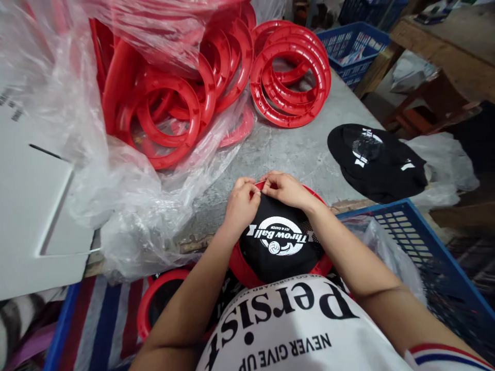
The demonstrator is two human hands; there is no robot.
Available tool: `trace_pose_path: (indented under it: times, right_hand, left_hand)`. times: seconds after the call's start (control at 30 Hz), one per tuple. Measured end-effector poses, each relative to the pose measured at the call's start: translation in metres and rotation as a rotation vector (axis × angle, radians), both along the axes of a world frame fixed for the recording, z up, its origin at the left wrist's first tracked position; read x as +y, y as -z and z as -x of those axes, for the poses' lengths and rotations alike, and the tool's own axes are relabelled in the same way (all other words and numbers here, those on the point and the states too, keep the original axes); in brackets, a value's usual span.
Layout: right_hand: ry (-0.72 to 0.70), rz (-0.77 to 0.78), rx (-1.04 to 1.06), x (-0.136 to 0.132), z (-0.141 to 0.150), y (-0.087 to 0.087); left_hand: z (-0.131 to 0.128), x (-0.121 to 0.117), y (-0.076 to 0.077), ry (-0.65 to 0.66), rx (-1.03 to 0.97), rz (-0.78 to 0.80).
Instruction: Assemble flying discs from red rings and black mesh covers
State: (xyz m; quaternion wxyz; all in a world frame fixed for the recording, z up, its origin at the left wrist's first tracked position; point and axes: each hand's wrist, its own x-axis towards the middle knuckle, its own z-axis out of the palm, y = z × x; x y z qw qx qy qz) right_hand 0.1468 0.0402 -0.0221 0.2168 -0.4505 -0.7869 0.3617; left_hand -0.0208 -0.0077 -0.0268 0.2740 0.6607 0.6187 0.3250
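Against the front of my body rests a red plastic ring with a black printed fabric disc lying across it. The fabric carries a white "Throw Ball" logo. My left hand pinches the fabric edge at the ring's far rim. Right beside it, my right hand also has its fingertips closed on that fabric edge. The hands almost touch each other. My shirt front covers the near part of the ring, and the exact grip under my fingertips is hidden.
Many red rings spill from a clear plastic bag on the grey table. More rings are stacked nearby. Black fabric discs lie at right. A blue crate stands below them, and a white box at left.
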Motion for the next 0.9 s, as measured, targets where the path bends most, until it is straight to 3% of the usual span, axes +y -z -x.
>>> trace_pose_path:
  times: [0.47, 0.9]
  right_hand:
    - [0.063, -0.021, -0.03, -0.0041, 0.0025, -0.0004]
    - [0.057, 0.01, 0.061, -0.0019, -0.0003, 0.0052]
  left_hand:
    - [-0.0032, 0.0016, 0.0023, -0.05, -0.007, -0.001]
    - [-0.0015, 0.0015, -0.0051, -0.054, -0.056, 0.062]
